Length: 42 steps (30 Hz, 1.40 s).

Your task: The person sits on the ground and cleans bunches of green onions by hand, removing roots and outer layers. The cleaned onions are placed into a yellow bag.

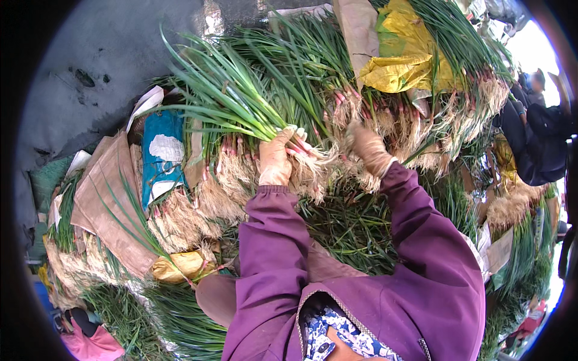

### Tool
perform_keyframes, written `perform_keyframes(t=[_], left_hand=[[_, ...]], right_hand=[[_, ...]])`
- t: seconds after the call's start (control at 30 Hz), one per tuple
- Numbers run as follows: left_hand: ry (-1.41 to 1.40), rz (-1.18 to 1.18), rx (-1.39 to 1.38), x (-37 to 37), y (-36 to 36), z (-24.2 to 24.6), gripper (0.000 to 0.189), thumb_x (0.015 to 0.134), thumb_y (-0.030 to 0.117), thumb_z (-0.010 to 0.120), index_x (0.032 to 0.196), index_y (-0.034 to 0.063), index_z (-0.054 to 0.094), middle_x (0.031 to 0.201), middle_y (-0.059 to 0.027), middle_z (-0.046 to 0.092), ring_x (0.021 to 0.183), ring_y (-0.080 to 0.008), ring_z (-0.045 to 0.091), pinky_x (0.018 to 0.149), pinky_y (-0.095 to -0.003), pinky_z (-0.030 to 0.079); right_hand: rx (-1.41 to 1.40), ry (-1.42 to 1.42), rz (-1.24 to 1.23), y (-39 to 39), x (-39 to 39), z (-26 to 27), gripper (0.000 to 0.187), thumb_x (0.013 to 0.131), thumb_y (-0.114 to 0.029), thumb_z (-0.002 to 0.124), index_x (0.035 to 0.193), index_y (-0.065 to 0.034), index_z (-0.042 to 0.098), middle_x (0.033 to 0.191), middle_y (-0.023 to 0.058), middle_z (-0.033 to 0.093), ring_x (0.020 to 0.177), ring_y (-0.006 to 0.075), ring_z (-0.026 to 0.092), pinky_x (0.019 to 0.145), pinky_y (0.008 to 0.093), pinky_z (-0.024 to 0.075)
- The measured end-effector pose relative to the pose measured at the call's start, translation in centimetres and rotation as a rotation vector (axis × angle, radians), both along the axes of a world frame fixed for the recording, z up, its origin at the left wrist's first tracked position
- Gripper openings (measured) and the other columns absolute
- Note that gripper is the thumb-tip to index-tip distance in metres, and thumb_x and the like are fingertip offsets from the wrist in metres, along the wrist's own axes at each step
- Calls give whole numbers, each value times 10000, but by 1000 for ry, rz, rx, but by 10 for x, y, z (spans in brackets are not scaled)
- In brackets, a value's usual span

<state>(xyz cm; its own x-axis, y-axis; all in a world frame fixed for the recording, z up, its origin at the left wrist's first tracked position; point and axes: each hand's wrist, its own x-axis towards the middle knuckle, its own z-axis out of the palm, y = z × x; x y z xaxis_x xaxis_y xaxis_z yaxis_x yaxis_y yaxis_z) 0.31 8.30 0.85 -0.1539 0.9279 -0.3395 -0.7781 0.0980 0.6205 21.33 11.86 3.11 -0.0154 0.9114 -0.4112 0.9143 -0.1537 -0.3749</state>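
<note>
My left hand (276,155), in a thin pale glove, grips a bunch of spring onions (239,106) just above the roots. Their green leaves fan to the upper left, and the pinkish stem ends with stringy roots (312,155) stick out on the right. My right hand (371,146), also gloved, is blurred beside piled roots to the right of the bunch. Its fingers look bent, but whether they hold anything cannot be made out. Beneath and beyond both hands lies a long row of spring onions (298,49), roots towards me.
Brown sacking (110,203), a blue packet (162,153) and a yellow plastic sheet (406,49) lie over the row. Loose leaves (352,225) cover the ground before me. A person in dark clothes (544,135) is at the right; one in pink (92,340) is at lower left.
</note>
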Motion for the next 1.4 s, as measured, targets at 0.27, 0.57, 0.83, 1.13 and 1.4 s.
perform_keyframes(t=[0.27,0.57,0.83,1.13,1.4], left_hand=[[216,-64,-60,10,-11,-13,66,846,-48,581,856,-111,597,648,-151,631,406,-191,568,340,-275,466],[21,-209,166,13,-25,-2,158,834,37,677,932,-72,618,736,-114,658,544,-188,622,444,-282,518],[-8,-354,339,-1,-26,18,269,836,62,685,1048,-78,597,871,-144,656,747,-210,648,629,-300,552],[262,-398,103,8,-20,-21,243,853,146,670,953,-73,649,721,-151,679,514,-198,624,440,-224,461],[378,-407,40,9,-27,-7,103,857,-9,561,830,-83,627,627,-160,646,447,-194,602,371,-224,443]], right_hand=[[-12,906,209,30,-99,-5,384,920,-226,604,1168,62,556,1027,135,663,932,199,614,830,302,469],[-335,1772,-146,22,-85,-19,346,1002,-293,388,899,-76,638,678,-24,530,539,82,465,475,240,406],[-189,2369,240,11,4,27,250,961,-306,544,1017,-62,531,759,-5,557,597,82,516,507,184,475],[-109,-78,516,-80,39,-35,406,922,-369,536,1138,-35,618,1012,207,664,914,290,665,839,417,498],[582,307,524,-6,-61,10,166,915,-162,565,994,-19,592,907,165,645,836,298,625,731,409,482]])
